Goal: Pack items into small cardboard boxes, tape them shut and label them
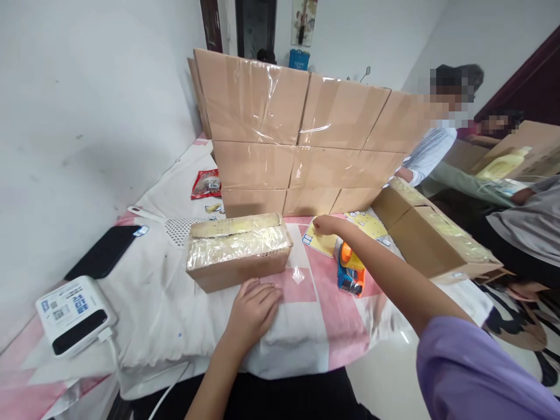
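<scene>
Cardboard box [242, 276], oblong and glossy-topped, sits just beyond the left hand [257, 306], whose grip rests slack and empty on wrinkled cloth [293, 344]; the curled right hand [324, 225] meets a flat yellow card [322, 244], its hold impossible to tell.

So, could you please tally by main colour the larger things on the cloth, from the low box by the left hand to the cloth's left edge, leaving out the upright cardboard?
Brown: 1 (low box by the left hand)
White: 2 (cabled device, perforated utensil)
Black: 1 (flat slab)
Red: 1 (packet)
Total: 5
</scene>
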A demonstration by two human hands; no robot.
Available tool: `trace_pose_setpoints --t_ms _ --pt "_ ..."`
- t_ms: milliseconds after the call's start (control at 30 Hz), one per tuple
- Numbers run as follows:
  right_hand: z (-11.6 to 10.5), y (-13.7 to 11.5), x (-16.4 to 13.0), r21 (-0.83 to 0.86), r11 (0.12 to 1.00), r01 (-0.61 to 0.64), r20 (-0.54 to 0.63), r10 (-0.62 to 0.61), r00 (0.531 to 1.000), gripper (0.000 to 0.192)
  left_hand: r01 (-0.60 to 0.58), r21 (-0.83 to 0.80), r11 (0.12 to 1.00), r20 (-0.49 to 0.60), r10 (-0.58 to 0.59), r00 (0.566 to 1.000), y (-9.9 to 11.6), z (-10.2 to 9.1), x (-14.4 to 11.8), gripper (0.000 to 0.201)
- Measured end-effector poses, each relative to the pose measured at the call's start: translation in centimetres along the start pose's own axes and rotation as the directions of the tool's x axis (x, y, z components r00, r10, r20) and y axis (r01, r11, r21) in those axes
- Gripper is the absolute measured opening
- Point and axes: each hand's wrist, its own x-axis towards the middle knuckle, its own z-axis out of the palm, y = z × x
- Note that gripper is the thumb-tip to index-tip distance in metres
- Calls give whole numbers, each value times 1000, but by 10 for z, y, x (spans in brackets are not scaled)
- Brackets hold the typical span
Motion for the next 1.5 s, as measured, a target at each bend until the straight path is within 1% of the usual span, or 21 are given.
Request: trace_pose_setpoints --t_ms 33,100,167,200,267,333,367,467,567,633,700,800,933,1000,1100,1167,1233,1300,1400,1467,1500 --pt "-3 -1 -4 43 999 28 -46 -26 999 14 8 2 1000 -7 -8 1000 0 0 0 23" --pt "-8 -4 -18 142 985 101 -140 -81 987 15 40 -11 999 -53 -40 998 2 -1 1 21" --pt "-7 -11 -42 245 951 191 -218 -138 966 20 82 -72 994 -140 -91 986 10 -1 6 22" --pt "-4 -16 -56 329 911 247 -253 -167 953 23 105 -114 988 -192 -125 973 16 -1 11 23" --pt "6 -31 -90 544 757 361 -320 -209 924 32 151 -202 968 -295 -207 933 32 -2 23 26" --pt "19 -47 -125 724 538 431 -367 -228 902 39 185 -244 952 -363 -266 893 49 -3 38 25" --pt "26 -55 -140 777 444 446 -379 -237 895 41 195 -229 954 -382 -272 883 57 -4 45 23" --pt "41 -71 -176 842 277 464 -396 -268 878 41 182 -106 978 -378 -209 902 73 -6 57 25" --pt "48 -77 -193 865 195 463 -406 -271 873 40 136 -91 987 -355 -159 921 79 -6 56 26" --pt "51 -76 -198 886 154 437 -381 -293 877 41 134 -145 980 -366 -178 913 82 -6 52 25" --pt "54 -76 -203 914 90 395 -349 -318 881 41 174 -185 967 -372 -232 899 86 -7 50 23" --pt "58 -75 -211 929 9 371 -348 -325 879 41 239 -215 947 -315 -298 901 94 -12 50 25" --pt "64 -72 -222 915 -25 403 -385 -354 852 39 223 -262 939 -241 -288 927 105 -19 51 29" --pt "68 -70 -226 915 -41 401 -389 -349 853 36 202 -261 944 -221 -263 939 110 -20 49 34" --pt "73 -69 -232 921 -72 383 -386 -313 868 36 183 -263 947 -243 -248 938 117 -21 45 30" --pt "75 -70 -237 919 -58 391 -390 -284 876 40 182 -288 940 -266 -261 928 121 -22 43 25" --pt "76 -70 -243 900 5 437 -425 -220 878 39 218 -327 920 -250 -307 919 127 -26 42 22" --pt "76 -72 -252 844 102 526 -511 -144 848 33 303 -371 878 -200 -394 897 133 -32 41 19" --pt "77 -76 -268 699 265 664 -654 -137 744 23 424 -421 802 -84 -500 862 144 -45 40 24" --pt "78 -80 -277 604 352 715 -713 -163 682 16 458 -445 769 -22 -521 853 150 -53 38 28" --pt "79 -83 -280 575 376 727 -731 -165 663 17 468 -459 755 -1 -528 850 153 -56 36 30"
